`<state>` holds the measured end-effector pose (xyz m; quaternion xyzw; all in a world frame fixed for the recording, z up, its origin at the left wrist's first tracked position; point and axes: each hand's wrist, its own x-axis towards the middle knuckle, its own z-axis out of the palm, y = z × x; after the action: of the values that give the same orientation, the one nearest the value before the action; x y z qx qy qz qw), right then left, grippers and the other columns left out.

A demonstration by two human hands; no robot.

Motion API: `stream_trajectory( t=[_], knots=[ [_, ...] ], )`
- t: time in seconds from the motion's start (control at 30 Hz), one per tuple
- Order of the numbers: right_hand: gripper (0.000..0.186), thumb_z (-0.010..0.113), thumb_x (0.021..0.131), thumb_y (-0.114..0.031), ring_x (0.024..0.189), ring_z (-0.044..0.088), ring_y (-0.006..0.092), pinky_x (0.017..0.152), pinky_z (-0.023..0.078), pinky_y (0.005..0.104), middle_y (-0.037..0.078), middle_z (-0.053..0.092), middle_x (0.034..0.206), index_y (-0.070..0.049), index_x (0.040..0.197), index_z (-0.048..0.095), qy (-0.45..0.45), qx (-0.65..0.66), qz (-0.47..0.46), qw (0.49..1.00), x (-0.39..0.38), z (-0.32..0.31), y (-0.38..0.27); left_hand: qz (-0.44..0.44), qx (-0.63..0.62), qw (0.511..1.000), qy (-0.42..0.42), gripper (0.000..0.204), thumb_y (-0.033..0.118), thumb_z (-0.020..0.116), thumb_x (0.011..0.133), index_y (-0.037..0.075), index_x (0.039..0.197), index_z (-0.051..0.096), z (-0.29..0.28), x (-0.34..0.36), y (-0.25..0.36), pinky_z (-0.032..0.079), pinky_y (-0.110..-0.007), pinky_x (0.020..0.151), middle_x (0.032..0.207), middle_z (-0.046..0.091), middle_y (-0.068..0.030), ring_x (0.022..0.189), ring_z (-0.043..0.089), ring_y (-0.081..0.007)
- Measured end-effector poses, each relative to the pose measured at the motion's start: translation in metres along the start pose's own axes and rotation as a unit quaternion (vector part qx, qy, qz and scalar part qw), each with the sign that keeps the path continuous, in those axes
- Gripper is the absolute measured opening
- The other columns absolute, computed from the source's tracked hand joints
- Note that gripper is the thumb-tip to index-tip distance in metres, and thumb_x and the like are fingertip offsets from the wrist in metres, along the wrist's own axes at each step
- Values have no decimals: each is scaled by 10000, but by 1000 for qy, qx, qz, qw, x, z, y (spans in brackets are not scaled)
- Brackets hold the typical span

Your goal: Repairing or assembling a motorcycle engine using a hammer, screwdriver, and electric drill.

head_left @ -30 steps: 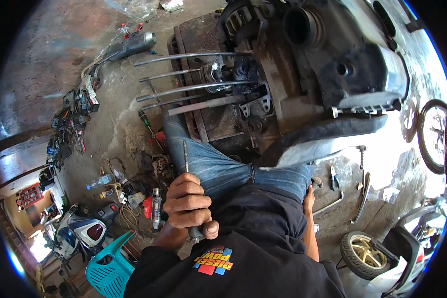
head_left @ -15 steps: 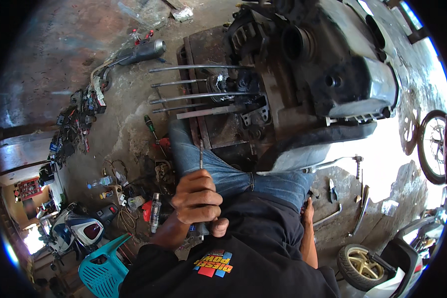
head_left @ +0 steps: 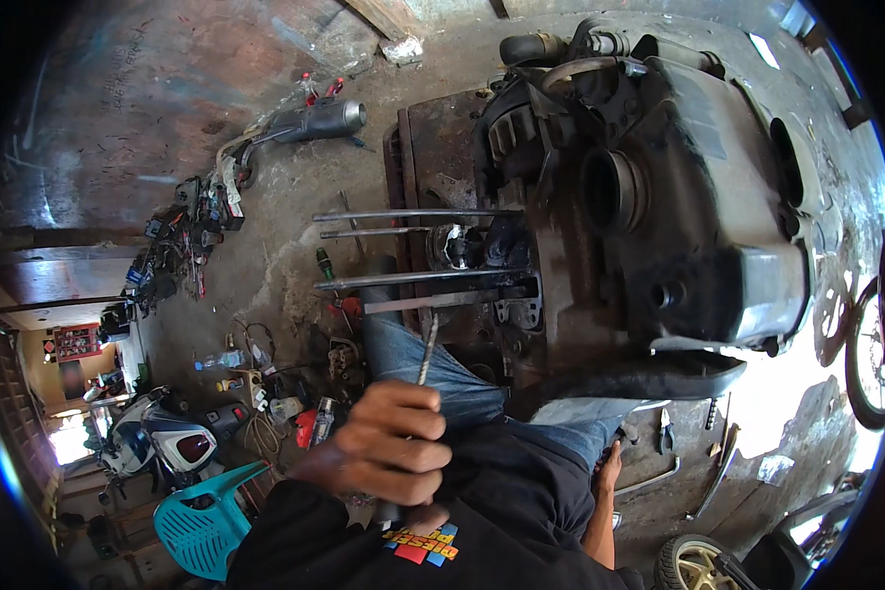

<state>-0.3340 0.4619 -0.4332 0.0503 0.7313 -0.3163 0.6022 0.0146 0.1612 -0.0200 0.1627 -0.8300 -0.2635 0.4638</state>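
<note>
Shaft tip of the slim tool now appears closer to the flat bar than half a second ago. Left to right, as I see it: left hand, fingers wrapped round the tool, shaft pointing away from the person's body; bar just beyond the tip, long axis sideways, roughly crosswise to the shaft, contact unclear; engine at the bar's right end; right hand beside the jeans, farther off, grip cannot be told.
</note>
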Motion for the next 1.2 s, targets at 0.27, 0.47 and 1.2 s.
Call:
stream_trajectory(
  t=[0.27,0.47,1.2],
  knots=[
    [523,563,929,-670,535,377,61,472,287,239,-66,415,656,-172,774,518,14,-21,4,1000,-29,20,-23,35,-15,984,176,446,367,699,906,80,605,539,-15,32,0,195,-246,366,568,551,-13,327,339,-87],
    [678,475,989,-598,852,531,263,774,412,387,146,589,880,69,966,593,93,-125,-146,977,-26,28,-6,39,43,981,184,467,407,666,896,100,589,495,-12,25,-1,183,-249,381,612,486,10,361,313,-90],
    [760,475,981,-601,900,586,332,812,436,437,226,665,935,144,1017,617,114,-146,-87,979,-8,25,-18,-524,440,725,85,321,206,753,809,11,1023,617,38,-250,-46,445,-485,859,1041,595,-199,972,573,-398]
  ],
)
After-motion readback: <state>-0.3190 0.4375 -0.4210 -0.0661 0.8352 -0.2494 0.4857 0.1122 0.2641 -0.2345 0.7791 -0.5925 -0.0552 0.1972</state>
